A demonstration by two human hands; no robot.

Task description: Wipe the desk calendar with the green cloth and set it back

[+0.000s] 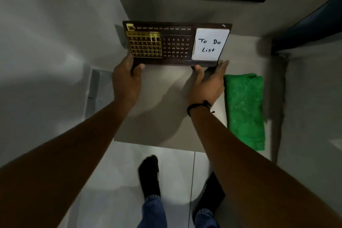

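Calendar (175,43) upright between both hands, above desk (162,98). Left hand (127,77) gripping its lower left corner; right hand (207,81) holding lower right edge. Cloth (245,109) folded just right of right hand.

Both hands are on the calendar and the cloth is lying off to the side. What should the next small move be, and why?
Probably free the right hand and reach for the cloth. Both hands grip the bottom edge of the calendar, the left hand at its other end, while the cloth lies folded and untouched just right of the right hand, so no wiping can start yet.
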